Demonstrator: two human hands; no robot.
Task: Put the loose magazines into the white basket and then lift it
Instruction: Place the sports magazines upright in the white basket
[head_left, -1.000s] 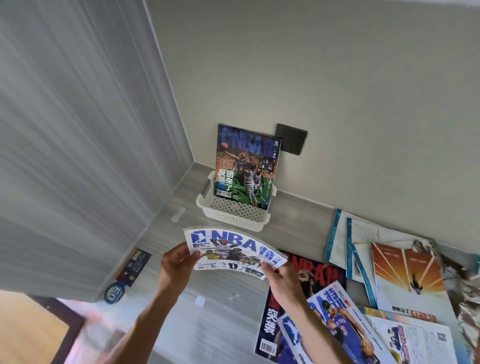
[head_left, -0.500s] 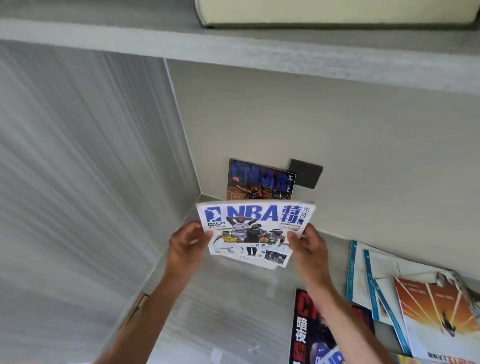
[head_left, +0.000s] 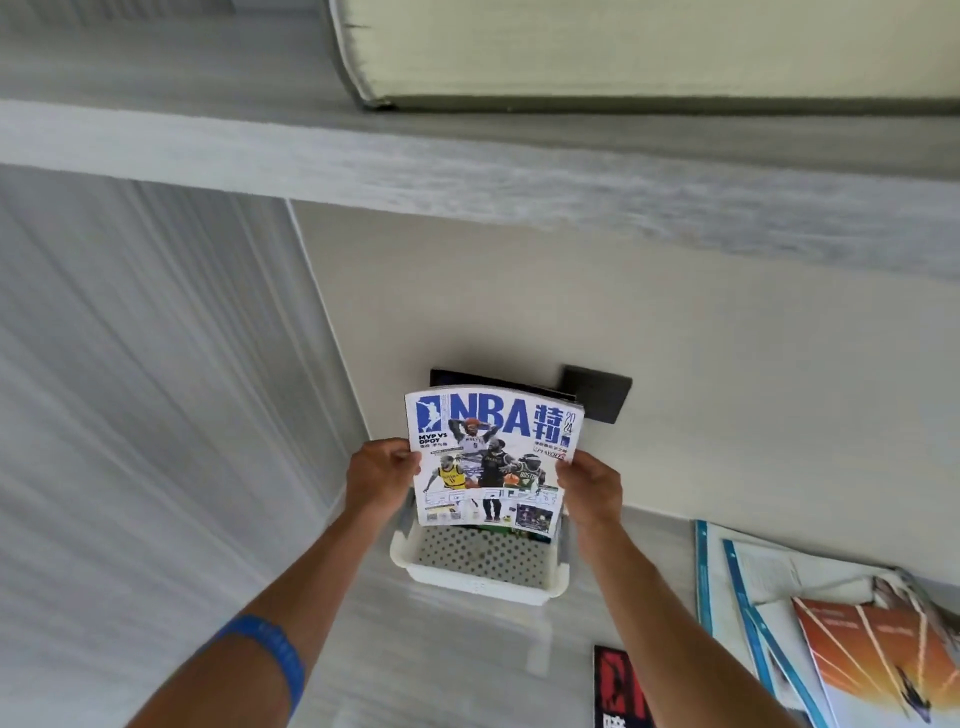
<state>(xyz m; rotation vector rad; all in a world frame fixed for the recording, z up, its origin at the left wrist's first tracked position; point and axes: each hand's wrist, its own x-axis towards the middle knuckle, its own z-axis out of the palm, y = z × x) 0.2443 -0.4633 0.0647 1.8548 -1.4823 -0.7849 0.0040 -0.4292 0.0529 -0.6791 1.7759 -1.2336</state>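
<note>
The left hand (head_left: 378, 475) and right hand (head_left: 591, 483) grip the NBA magazine (head_left: 491, 460) by its side edges, upright over the white basket (head_left: 480, 569), its lower edge seemingly inside; more loose magazines (head_left: 831, 623) lie right of the basket

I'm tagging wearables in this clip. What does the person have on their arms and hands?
Both forearms are bare with no sleeves in view. The left forearm carries a blue wristband. The left hand and right hand show no gloves, and I can make out no rings or watch.
</note>
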